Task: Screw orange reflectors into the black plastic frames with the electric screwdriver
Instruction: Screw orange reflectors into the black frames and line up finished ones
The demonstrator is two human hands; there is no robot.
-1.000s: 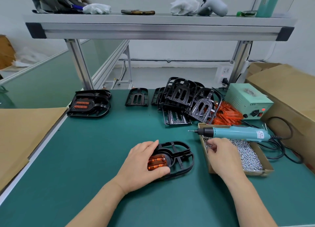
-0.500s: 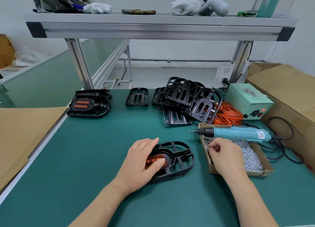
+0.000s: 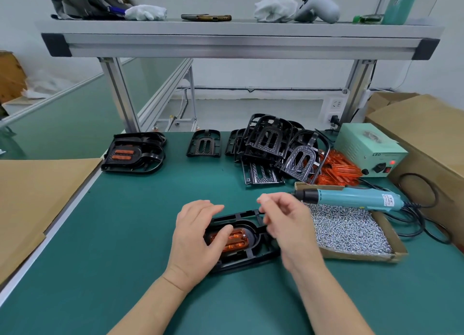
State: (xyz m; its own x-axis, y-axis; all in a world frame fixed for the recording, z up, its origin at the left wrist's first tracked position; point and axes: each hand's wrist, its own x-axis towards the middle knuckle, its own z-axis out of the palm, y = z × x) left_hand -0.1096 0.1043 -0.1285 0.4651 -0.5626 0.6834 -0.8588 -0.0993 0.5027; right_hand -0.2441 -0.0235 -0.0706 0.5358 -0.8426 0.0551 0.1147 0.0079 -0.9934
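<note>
A black plastic frame (image 3: 253, 255) is lying flat beneath the fingers of the left hand (image 3: 193, 236), with an orange reflector (image 3: 237, 241) sitting in its oval recess, partly under the left thumb. The teal electric screwdriver (image 3: 349, 197) is resting on its side just beside the right hand (image 3: 283, 224), its tip pointing at the pinched fingertips. Spare black frames (image 3: 271, 146) and loose orange reflectors (image 3: 336, 168) are lying heaped well beyond both hands' fingers.

Left hand (image 3: 193, 236) flat, palm down, fingers loosely spread; right hand (image 3: 283, 221) raised, fingertips pinched together.
</note>
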